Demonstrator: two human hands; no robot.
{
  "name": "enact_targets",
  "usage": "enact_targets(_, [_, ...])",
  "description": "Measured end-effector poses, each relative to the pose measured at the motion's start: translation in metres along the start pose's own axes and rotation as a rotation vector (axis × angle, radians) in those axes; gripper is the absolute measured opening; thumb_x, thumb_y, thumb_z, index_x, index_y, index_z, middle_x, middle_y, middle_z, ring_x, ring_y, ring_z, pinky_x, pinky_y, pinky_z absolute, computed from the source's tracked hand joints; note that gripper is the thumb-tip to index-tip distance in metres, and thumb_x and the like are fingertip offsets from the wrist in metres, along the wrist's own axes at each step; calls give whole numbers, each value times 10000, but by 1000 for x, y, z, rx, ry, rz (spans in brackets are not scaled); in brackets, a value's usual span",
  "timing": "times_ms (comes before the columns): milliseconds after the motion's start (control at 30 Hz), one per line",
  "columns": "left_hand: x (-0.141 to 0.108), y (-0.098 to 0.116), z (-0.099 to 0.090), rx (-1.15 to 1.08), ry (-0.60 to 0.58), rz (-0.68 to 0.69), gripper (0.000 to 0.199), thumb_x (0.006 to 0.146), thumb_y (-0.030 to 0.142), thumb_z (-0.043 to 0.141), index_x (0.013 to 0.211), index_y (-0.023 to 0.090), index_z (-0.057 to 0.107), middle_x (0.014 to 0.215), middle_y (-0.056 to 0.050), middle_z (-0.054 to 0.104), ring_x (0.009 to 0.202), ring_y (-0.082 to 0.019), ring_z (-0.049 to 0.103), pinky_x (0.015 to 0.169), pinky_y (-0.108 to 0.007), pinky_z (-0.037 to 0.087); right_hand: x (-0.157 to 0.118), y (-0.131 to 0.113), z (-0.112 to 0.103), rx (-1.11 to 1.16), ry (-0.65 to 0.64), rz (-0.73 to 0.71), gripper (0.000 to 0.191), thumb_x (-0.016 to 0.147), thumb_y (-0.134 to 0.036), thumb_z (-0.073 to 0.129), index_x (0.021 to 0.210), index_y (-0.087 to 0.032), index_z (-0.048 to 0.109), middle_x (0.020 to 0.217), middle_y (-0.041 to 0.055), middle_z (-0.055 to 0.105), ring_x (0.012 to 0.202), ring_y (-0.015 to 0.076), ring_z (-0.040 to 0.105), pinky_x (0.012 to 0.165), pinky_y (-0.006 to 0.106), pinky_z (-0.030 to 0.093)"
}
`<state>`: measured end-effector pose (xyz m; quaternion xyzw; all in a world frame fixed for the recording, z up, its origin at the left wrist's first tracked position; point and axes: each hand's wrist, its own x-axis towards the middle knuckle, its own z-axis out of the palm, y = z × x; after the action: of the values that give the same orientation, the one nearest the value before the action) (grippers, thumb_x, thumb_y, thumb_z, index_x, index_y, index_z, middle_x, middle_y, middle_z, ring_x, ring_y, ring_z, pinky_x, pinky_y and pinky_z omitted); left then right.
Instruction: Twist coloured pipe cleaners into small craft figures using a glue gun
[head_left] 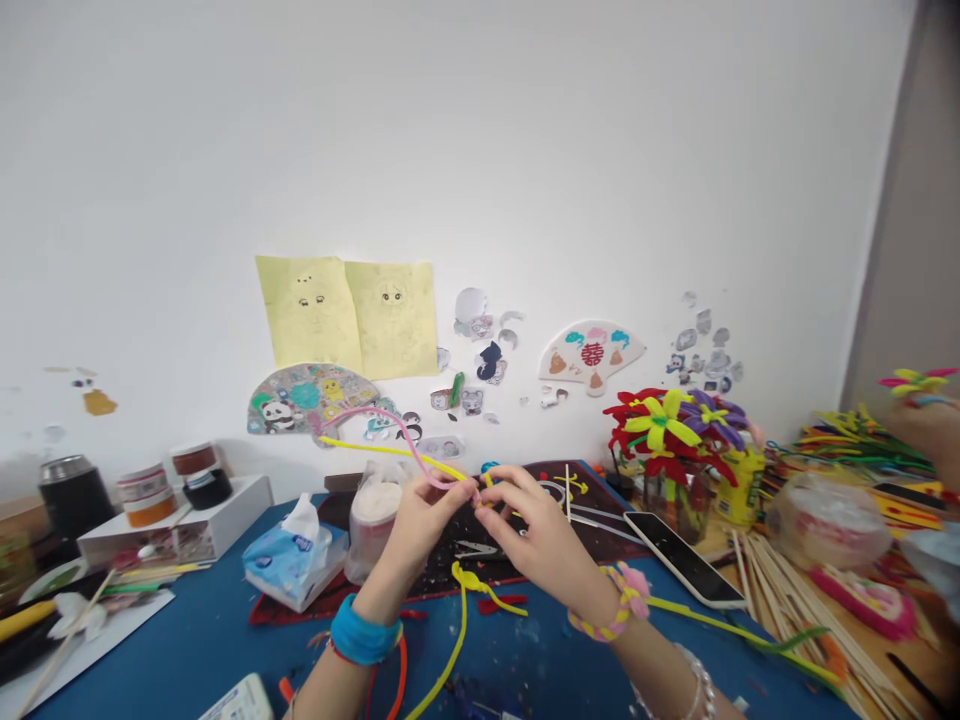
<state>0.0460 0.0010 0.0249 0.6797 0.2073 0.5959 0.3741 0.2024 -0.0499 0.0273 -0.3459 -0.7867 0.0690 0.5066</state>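
Left hand (pixel 416 535) and right hand (pixel 536 530) are pinched narrow on a pink pipe cleaner (pixel 401 430) and yellow pipe cleaner (pixel 375 450), mid-frame above the blue table (pixel 187 640). Light, bendy stuff; grab near the ends.

Fuzzy pink pipe cleaner (pixel 401 432), arching upward, fuzzy yellow pipe cleaner (pixel 379 451), straighter below it, their ends meeting

On my left wrist (pixel 381 597) I wear a thick blue sweatband (pixel 365 630) and a thin red cord (pixel 346 657); on my right wrist (pixel 589 580), a pink-and-yellow braided bracelet (pixel 609 603) with a pink pompom, and higher up, a silver chain bracelet (pixel 694 685).
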Motion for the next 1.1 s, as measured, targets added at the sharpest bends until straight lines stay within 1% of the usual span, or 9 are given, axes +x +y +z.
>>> enact_targets(67, [-1,1,1,67,0,-32,230,777,329,647,648,139,636,659,-28,647,663,-154,599,679,-259,481,0,1,0,7,30,-10,129,878,-266,492,859,-191,596,1108,76,525,1069,181,504,946,314,392])
enact_targets(133, [-2,3,2,128,-7,-24,239,768,336,650,631,140,650,648,-36,661,647,-160,607,655,-259,487,0,1,0,41,25,1,132,877,-280,498,835,-191,586,1118,71,525,1109,183,479,974,320,366])
enact_targets(367, [-7,17,1,292,-2,84,138,753,270,659,718,137,672,729,-45,677,702,-165,611,660,-244,475,3,1,-5,145,-44,21,219,904,-240,432,728,-180,547,934,38,609,953,153,535,859,282,413])
enact_targets(533, [-7,15,5,316,62,0,233,796,353,608,741,130,651,586,-8,620,481,-104,516,467,-200,401,4,2,-6,74,25,-35,151,846,-160,501,746,-187,611,903,31,648,937,155,549,856,290,417])
enact_targets(633, [-7,12,8,319,56,-19,240,817,363,582,731,144,627,526,20,569,435,-88,469,434,-190,368,4,4,-5,30,74,-68,146,826,-152,524,738,-192,635,910,36,664,943,163,554,868,305,419])
enact_targets(700, [-9,12,10,388,103,59,193,801,339,612,731,159,621,549,23,567,464,-92,474,453,-194,374,4,5,-5,23,78,-62,157,818,-150,530,717,-195,641,896,36,671,935,168,558,861,314,426])
enact_targets(867, [-15,13,14,659,283,441,58,772,227,648,806,193,614,678,5,574,588,-126,504,564,-237,414,5,4,-6,29,67,-32,183,789,-133,527,632,-191,600,781,30,659,852,166,569,810,305,442])
enact_targets(1000, [-13,7,13,822,293,637,140,771,184,647,906,218,666,947,-68,617,867,-209,552,749,-324,443,5,5,-6,-16,52,-1,207,800,-151,502,602,-186,550,711,28,624,784,167,552,766,303,430])
enact_targets(1100, [-10,4,10,939,220,705,143,777,172,644,899,235,684,1014,-70,631,942,-234,535,834,-378,409,5,7,-8,-7,20,46,206,813,-177,494,617,-178,557,719,30,621,787,168,547,770,293,419])
